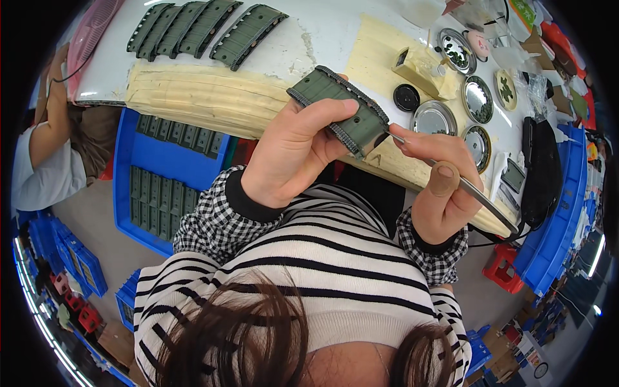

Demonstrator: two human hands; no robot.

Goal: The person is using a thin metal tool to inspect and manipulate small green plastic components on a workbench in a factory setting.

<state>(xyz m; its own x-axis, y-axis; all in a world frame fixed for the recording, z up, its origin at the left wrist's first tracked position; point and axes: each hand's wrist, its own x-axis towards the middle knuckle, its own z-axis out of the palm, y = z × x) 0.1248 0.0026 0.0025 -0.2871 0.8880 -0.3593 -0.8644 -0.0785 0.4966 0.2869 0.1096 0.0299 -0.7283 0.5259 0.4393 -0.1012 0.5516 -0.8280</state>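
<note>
My left hand [290, 145] grips a dark green toy tank hull [322, 95] with a track along each long side, thumb pressed on its flat face. The hull is tilted above the table's near edge. In my right hand [448, 174] is a pair of slim metal tweezers [480, 197], held like a pen. Their tip is at the hull's right end, close to a track; whether it touches or holds a small part cannot be made out. Several similar green hulls [193, 29] lie in a row at the table's far left.
A blue crate [122, 187] with more green hulls stands below left. Round metal dishes [435, 119], some with small green parts, a black lid [406, 97] and a yellow box [425, 74] sit on the right of the table. Another person's arm [55, 122] is at far left.
</note>
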